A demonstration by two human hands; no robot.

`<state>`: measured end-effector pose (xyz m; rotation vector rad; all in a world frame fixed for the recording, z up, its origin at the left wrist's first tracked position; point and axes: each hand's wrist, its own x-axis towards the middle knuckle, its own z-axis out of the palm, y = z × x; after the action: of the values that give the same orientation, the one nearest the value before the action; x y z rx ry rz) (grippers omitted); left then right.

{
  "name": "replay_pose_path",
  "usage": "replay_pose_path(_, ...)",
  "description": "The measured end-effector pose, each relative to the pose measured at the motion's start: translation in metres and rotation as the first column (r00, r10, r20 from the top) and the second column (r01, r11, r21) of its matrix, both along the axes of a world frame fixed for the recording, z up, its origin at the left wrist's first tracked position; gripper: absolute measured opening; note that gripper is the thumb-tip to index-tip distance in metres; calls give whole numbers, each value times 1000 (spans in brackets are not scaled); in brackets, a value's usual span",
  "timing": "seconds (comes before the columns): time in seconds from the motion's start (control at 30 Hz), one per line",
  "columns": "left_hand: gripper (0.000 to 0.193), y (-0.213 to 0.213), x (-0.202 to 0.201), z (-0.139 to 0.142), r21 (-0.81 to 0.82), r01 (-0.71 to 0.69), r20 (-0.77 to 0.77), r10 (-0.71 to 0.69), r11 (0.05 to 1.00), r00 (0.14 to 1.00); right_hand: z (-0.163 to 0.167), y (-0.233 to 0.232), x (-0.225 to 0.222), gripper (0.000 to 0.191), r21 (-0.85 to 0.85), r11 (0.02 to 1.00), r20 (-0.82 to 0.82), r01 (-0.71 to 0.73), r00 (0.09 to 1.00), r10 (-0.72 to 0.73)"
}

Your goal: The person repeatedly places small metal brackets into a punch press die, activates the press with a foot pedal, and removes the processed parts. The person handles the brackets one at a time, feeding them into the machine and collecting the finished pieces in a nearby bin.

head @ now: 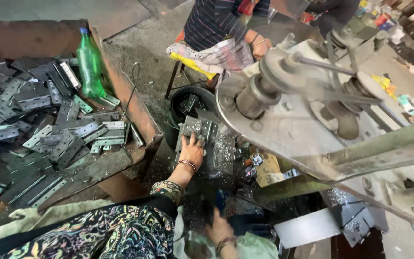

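Observation:
My left hand (192, 150) reaches forward in a patterned sleeve, a bangle at the wrist. Its fingers curl over a grey metal hinge plate (198, 128) that lies on the machine's bed (222, 154) among shiny metal chips. My right hand (219, 231) is low at the bottom edge, blurred, beside a dark bluish object (220, 200). Whether it holds that object is unclear.
A rusty bin (135, 108) on the left holds several hinge plates (73, 139) and a green plastic bottle (90, 64). A black bucket (182, 96) with plates stands behind the bed. A large grey flywheel (283, 124) and a green bar (384, 144) fill the right. Another person (221, 29) sits at the back.

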<state>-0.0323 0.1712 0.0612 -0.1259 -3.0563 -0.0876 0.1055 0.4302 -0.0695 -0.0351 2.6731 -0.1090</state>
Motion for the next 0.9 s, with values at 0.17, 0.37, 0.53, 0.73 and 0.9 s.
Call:
replay_pose_path(0.17, 42, -5, -2, 10, 14, -37, -31, 38, 999, 999, -43, -12, 18, 95, -62, 997, 33, 55, 998, -53)
replay_pose_path(0.37, 38, -19, 14, 27, 148, 32, -125, -13, 988, 992, -32, -5, 6, 91, -24, 993, 74, 113, 991, -111)
replay_pose_path(0.53, 31, -113, 30, 12, 275, -228, -352, 318, 934, 880, 25, 8, -19, 90, 79, 996, 61, -38, 998, 33)
replay_pose_path(0.73, 32, -236, 81, -61, 394, -723, -119, 812, 567, 572, 52, 10, -45, 87, 100, 986, 15, -136, 991, 135)
replay_pose_path(0.9, 55, -287, 110, -123, 285, -928, 155, 944, 241, 293, 41, 31, -48, 99, 58, 979, -28, -193, 980, 195)
